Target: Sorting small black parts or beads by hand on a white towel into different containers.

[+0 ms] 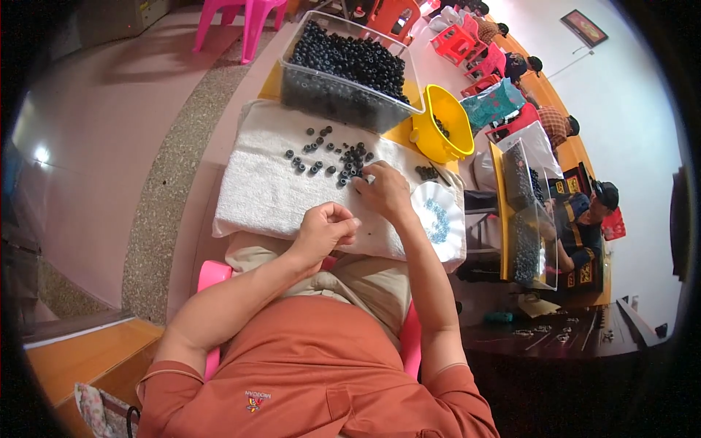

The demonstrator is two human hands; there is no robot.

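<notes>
Small black ring-shaped pieces (355, 155) lie loose on a white towel (266, 193) in front of me. My right hand (387, 193) is at the near right edge of their thickest cluster, fingers bent and fingertips together among the pieces. Whatever it pinches is hidden. My left hand (323, 232) hovers over the towel's near part, closed, with thumb and forefinger pressed together; I cannot make out anything between them. By my right wrist rests a white scalloped dish (454, 212) with tiny light-blue bits in it.
A clear bin (328, 98) full of black pieces stands beyond the towel. Right of it, a yellow tub (429, 131) holds a few more. Farther right, a person (577, 226) sits by other clear bins (527, 252). A pink stool (244, 22) stands far left.
</notes>
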